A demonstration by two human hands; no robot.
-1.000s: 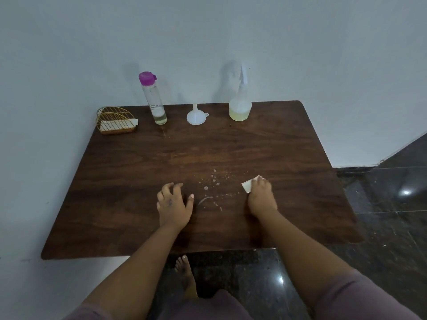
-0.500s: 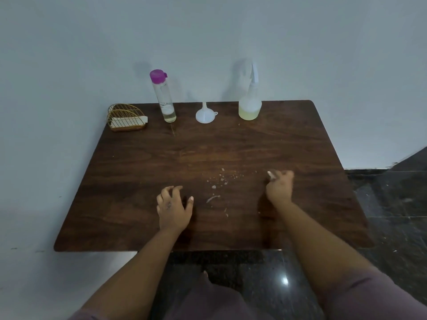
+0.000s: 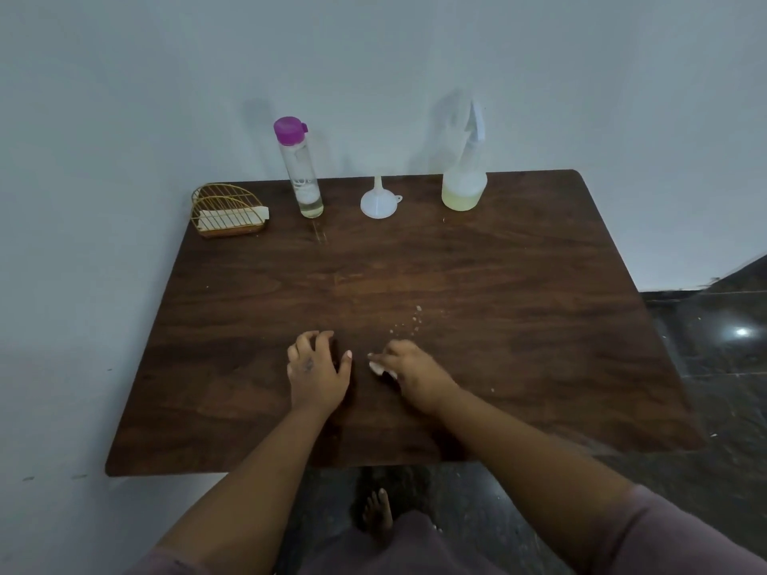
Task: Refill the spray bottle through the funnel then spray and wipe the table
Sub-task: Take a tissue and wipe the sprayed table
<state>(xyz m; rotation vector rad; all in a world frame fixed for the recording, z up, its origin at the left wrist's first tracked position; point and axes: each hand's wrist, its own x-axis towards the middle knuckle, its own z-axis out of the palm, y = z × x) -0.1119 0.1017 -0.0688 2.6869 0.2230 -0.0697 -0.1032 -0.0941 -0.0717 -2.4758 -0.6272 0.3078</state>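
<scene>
The right hand (image 3: 411, 373) has its grip closed on a white cloth (image 3: 379, 368) on the table (image 3: 519, 325), droplets (image 3: 409, 321) at its twelve o'clock, while the left hand (image 3: 315, 369) rests loosely open.

The right hand (image 3: 415, 377) presses a small wipe (image 3: 379, 368) onto the table (image 3: 519, 325) near its front edge; all positions below are taken from that grip. The left hand (image 3: 316, 369) rests on the table just to the left of the grip, apart from the wipe. A scatter of droplets (image 3: 411, 321) lies just behind the grip, slightly right. Along the far edge, against the wall, stand four items: spray bottle (image 3: 465, 176) behind and right; funnel (image 3: 379, 201), mouth down, directly behind; refill bottle (image 3: 301, 172) behind and left; wire holder (image 3: 226, 215) furthest left.
</scene>
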